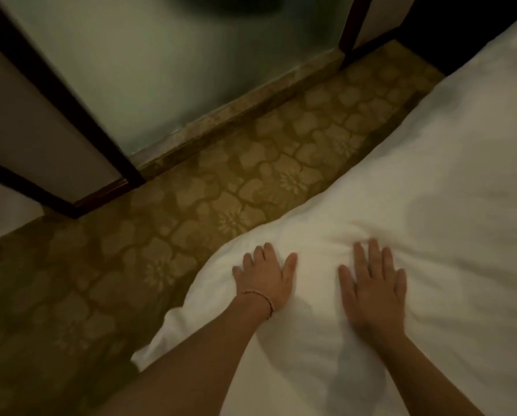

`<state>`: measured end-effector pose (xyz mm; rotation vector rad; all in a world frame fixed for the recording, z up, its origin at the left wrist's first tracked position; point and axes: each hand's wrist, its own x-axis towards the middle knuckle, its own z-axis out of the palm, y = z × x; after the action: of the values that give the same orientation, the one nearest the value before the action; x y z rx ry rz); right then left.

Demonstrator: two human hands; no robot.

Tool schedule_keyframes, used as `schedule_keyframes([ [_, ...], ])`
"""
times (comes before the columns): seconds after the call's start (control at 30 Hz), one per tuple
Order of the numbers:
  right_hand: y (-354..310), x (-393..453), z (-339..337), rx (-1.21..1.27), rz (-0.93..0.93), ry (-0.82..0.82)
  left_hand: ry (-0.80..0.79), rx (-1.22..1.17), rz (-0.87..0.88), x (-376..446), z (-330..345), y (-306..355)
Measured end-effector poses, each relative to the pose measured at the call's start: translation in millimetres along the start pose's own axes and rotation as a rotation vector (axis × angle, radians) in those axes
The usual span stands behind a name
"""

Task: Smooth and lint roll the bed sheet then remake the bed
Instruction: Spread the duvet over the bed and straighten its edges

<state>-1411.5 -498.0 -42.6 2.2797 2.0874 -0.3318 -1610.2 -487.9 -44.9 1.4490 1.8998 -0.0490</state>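
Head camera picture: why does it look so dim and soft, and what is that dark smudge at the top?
Head view: dim, yellowish room light; soft throughout, fine detail lost. The white bedding is brightest, with faint shadows beside both flat hands, left and right. The smudge on the frosted panel is too blurred to identify.

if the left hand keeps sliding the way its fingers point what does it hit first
Probably nothing solid: the left hand lies flat near the edge of the white bedding, fingers toward the patterned carpet. It would likely slip off the edge; depth is unclear.
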Motion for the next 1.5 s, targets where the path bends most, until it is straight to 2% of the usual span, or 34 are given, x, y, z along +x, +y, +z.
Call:
schedule_keyframes([
  [0.27, 41.2, 95.6, -8.9, -0.044, 0.133, 0.031, -0.117, -0.052, 0.040, 88.3, -3.6, 102.3],
  [0.4, 58.0, 131.7, -14.3, -0.056, 0.233, 0.069, -0.101, -0.055, 0.088, 126.5, 3.2, 141.4],
  [0.47, 63.1, 140.1, -14.6, -0.040, 0.341, 0.101, -0.078, -0.022, 0.072, 141.7, 5.2, 158.8],
  [0.57, 55.8, 150.0, -10.1, -0.041, 0.478, 0.225, -0.114, -0.054, 0.009, 162.5, 1.6, 166.4],
  [0.63, 46.4, 155.7, -3.3, -0.074, 0.553, 0.287, -0.137, -0.062, 0.047, 170.4, -6.0, 163.6],
  [0.7, 39.3, 164.5, -3.2, -0.127, 0.625, 0.280, -0.137, -0.014, 0.094, 177.1, -14.6, 158.3],
  [0.8, 38.9, 178.3, -5.7, -0.161, 0.631, 0.250, -0.136, -0.022, 0.155, 181.9, -25.5, 152.9],
  [0.9, 47.6, 185.7, -27.8, -0.141, 0.613, 0.377, -0.120, -0.136, 0.233, 168.2, -40.8, 154.0],
  [1.0, 49.2, 173.6, -60.9, -0.059, 0.581, 0.529, -0.153, -0.184, 0.267, 145.7, -55.0, 150.6],
  [1.03, 48.8, 161.8, -62.3, -0.042, 0.569, 0.512, -0.165, -0.173, 0.265, 141.8, -54.5, 146.7],
  [1.1, 45.2, 127.2, -42.6, -0.119, 0.585, 0.323, -0.215, -0.157, 0.235, 137.2, -46.4, 138.0],
  [1.17, 24.9, 87.0, -11.5, -0.138, 0.687, 0.117, -0.267, 0.015, 0.248, 130.4, -38.1, 134.7],
  [1.2, 8.3, 70.7, 2.3, -0.110, 0.757, 0.111, -0.211, 0.156, 0.319, 127.5, -35.9, 133.4],
  [1.27, -30.9, 46.0, 13.2, -0.081, 0.857, 0.259, -0.099, 0.239, 0.569, 126.7, -35.9, 129.8],
  [1.33, -65.4, 24.4, 18.7, -0.054, 0.913, 0.319, -0.155, 0.322, 0.782, 122.1, -37.3, 112.4],
  [1.4, -89.0, -3.5, 25.8, -0.042, 0.986, 0.289, -0.303, 0.475, 0.850, 111.5, -36.1, 83.3],
  [1.47, -101.5, -30.9, 34.8, -0.052, 0.982, 0.270, -0.478, 0.556, 0.795, 94.3, -30.6, 48.3],
  [1.5, -103.8, -44.1, 38.9, -0.064, 0.945, 0.267, -0.491, 0.564, 0.757, 80.1, -29.3, 32.6],
])
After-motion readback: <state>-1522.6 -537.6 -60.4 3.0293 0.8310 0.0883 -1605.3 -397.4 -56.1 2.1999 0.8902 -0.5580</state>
